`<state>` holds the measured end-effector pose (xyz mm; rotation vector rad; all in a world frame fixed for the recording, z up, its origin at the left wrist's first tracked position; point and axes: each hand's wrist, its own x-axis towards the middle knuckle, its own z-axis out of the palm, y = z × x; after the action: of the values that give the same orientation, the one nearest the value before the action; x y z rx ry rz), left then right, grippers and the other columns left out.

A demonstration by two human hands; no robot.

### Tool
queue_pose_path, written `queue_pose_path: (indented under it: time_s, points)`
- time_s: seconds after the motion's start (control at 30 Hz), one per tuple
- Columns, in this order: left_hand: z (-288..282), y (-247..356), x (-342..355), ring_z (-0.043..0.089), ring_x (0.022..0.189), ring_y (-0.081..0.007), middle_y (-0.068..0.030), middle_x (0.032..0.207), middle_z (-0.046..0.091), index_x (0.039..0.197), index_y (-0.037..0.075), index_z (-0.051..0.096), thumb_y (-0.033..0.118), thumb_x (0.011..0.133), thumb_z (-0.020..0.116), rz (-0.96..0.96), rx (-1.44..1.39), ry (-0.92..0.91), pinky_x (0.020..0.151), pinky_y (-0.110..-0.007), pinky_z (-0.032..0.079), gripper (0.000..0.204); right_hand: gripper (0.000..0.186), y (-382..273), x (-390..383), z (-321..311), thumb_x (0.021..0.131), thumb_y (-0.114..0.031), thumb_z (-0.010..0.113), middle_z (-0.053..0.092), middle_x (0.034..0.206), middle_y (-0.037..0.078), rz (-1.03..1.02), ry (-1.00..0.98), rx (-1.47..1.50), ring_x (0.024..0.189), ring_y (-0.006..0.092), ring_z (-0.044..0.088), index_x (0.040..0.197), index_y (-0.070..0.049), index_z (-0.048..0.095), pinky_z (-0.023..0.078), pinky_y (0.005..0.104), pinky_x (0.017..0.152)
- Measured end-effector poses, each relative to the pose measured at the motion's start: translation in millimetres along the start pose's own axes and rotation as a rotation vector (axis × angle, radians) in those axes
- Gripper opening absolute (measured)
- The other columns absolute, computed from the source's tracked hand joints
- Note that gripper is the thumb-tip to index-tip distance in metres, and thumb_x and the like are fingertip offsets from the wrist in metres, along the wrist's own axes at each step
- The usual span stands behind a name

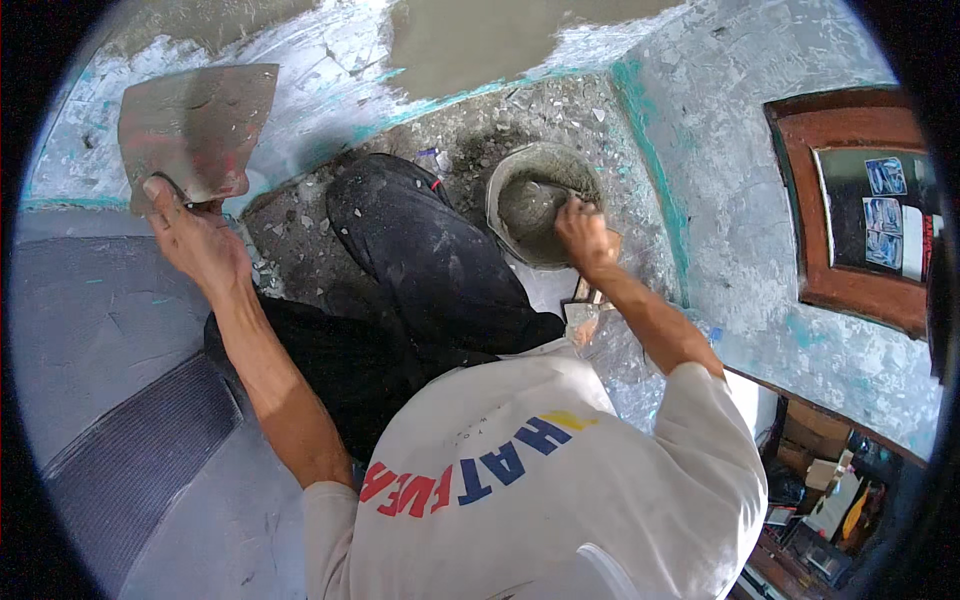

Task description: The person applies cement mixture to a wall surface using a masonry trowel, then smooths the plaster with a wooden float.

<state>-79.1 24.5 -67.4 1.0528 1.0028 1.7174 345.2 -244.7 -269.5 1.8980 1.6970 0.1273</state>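
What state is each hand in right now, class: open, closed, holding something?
Left hand: closed, holding the flat board.
Right hand: closed, apparently on a tool inside the bucket.

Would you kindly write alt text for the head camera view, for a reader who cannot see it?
From above, the right hand is curled over a bucket of grey, mortar-like mix, while the left hand grips a flat, worn board near one edge. The bucket stands on a debris-strewn floor beside a patchy, partly coated wall.
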Motion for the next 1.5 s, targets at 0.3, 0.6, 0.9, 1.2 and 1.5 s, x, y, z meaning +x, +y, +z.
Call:
queue_pose_path:
  time_s: [0.3,0.6,0.9,1.2,1.5]
  points:
    - [-8,-1,2,0.06,0.128,-0.0326,-0.0165,0.149,0.055,0.153,0.002,0.046,0.048,0.109,0.062,-0.056,0.015,0.015,0.095,-0.048,0.06,0.066,0.016,-23,6,-46,0.093,-0.02,0.069,0.08,0.101,0.014,-0.273,-0.205,0.22,0.104,0.031,0.078,0.095,-0.015,0.084,0.061,0.0435,0.074]
    - [-1,2,-3,0.062,0.124,-0.031,-0.0149,0.145,0.058,0.152,0.002,0.047,0.045,0.11,0.06,-0.066,-0.014,-0.023,0.094,-0.047,0.059,0.061,0.041,24,20,-47,0.095,-0.035,0.071,0.076,0.097,0.029,-0.118,-0.407,0.627,0.097,0.0445,0.077,0.099,0.006,0.076,0.061,0.0525,0.085]
    - [21,-2,-22,0.062,0.128,-0.0297,-0.0126,0.147,0.059,0.155,0.001,0.047,0.041,0.112,0.058,-0.164,-0.013,-0.115,0.104,-0.046,0.056,0.06,0.061,79,-69,2,0.093,-0.043,0.073,0.075,0.123,0.017,0.243,-0.384,1.579,0.111,0.0273,0.069,0.136,0.0,0.071,0.053,0.039,0.097]
    - [68,8,-44,0.068,0.114,-0.0214,-0.0109,0.136,0.066,0.154,0.004,0.048,0.046,0.115,0.049,-0.446,-0.078,-0.49,0.08,-0.037,0.06,0.057,0.046,73,-92,-116,0.095,-0.021,0.078,0.074,0.12,0.01,0.249,0.475,1.695,0.109,0.0202,0.069,0.136,-0.001,0.07,0.054,0.0364,0.101]
    - [118,67,-83,0.071,0.101,-0.019,-0.0053,0.119,0.07,0.142,0.008,0.06,0.043,0.111,0.059,-0.663,-0.274,-0.56,0.076,-0.041,0.062,0.047,0.046,55,-38,-226,0.085,0.001,0.08,0.065,0.117,0.024,-0.177,1.168,1.203,0.104,0.0411,0.066,0.127,0.005,0.064,0.055,0.0461,0.091]
